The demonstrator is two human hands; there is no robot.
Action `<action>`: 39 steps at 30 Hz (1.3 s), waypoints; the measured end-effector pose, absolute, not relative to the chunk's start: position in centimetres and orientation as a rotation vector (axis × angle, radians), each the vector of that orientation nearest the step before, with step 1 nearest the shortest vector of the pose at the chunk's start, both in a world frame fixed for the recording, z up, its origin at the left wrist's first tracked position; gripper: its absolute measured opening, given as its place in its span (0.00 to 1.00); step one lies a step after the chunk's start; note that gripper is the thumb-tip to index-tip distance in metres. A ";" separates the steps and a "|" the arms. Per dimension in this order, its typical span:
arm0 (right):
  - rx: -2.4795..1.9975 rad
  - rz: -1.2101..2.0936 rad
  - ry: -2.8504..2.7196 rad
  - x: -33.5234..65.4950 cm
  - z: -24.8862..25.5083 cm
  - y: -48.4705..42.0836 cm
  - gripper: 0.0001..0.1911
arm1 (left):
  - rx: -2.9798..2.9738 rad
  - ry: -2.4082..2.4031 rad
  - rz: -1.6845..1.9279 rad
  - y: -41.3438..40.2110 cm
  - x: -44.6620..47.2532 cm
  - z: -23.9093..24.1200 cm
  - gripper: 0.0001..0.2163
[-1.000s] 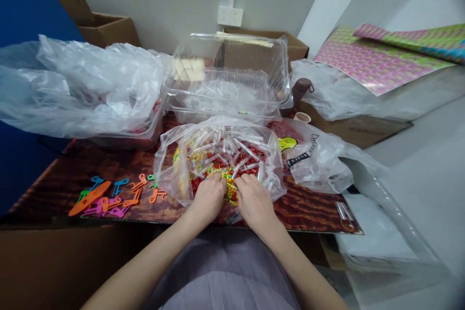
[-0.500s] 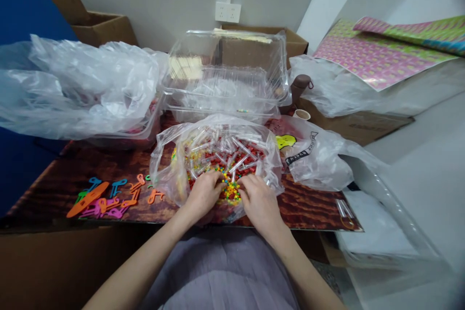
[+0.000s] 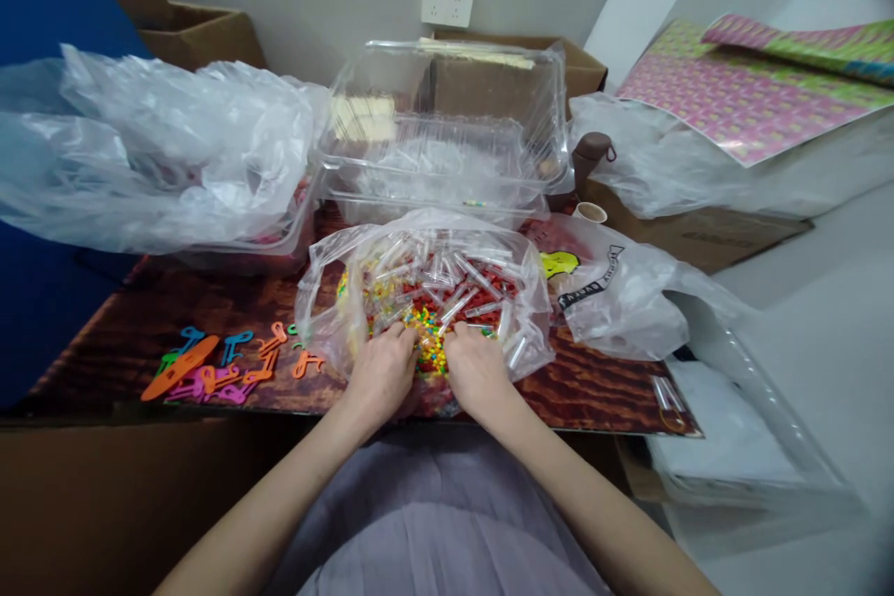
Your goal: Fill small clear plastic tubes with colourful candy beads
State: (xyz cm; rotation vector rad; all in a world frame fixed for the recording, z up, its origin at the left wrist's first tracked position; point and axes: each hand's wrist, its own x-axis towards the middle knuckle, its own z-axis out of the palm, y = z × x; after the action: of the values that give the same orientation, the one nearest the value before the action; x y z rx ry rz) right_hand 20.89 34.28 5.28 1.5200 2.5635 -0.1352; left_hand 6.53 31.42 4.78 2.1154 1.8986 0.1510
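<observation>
An opened clear plastic bag (image 3: 322,298) lies on the dark wood-patterned table, with both hands inside its near side. It holds small yellow, green and blue beads (image 3: 431,335), red pieces (image 3: 500,277) and many clear thin tubes (image 3: 479,276). My left hand (image 3: 383,368) is at the left of the beads, fingers curled down and closed. Opposite it, my right hand (image 3: 478,371) is also closed, knuckles up, beside the beads and below the tubes. The fingertips of both hands are hidden, so what they pinch cannot be made out.
Colourful plastic clips (image 3: 237,372) and an orange flat piece (image 3: 180,368) lie at the left. Behind stands a clear lidded box (image 3: 447,196). A printed plastic bag (image 3: 621,307), paper cup (image 3: 590,212) and brown bottle (image 3: 590,154) are at the right. Several tubes (image 3: 669,394) lie near the right corner.
Both hands have curled in more, and the right hand has shifted left and up into the bag. The camera view has tilted slightly, moving the scene a little right and up.
</observation>
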 end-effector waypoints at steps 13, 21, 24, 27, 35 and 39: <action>1.935 -0.927 2.856 21.5 2.1 35.9 0.10 | 1.985 1.860 0.419 31.6 6.5 3.8 0.08; 1.936 -1.321 2.786 22.1 2.8 36.3 0.09 | 1.760 1.722 0.690 31.7 5.5 3.7 0.06; 1.905 -1.316 2.769 22.4 3.1 36.3 0.14 | 1.782 1.730 0.648 31.6 5.5 3.8 0.07; 1.897 -1.260 2.770 22.8 3.4 36.3 0.15 | 1.908 1.791 0.492 31.2 5.5 4.1 0.08; 1.702 -0.628 2.824 23.2 5.2 35.8 0.11 | 2.223 1.843 0.064 31.2 7.1 4.5 0.12; 1.718 -0.629 2.840 23.1 5.3 35.8 0.10 | 2.243 1.817 0.092 31.9 8.1 4.0 0.12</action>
State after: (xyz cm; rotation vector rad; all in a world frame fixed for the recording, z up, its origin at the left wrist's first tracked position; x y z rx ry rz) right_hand 23.10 35.84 5.27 1.7181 2.8401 -0.6295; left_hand 8.12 31.92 3.96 2.2431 1.8172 0.0916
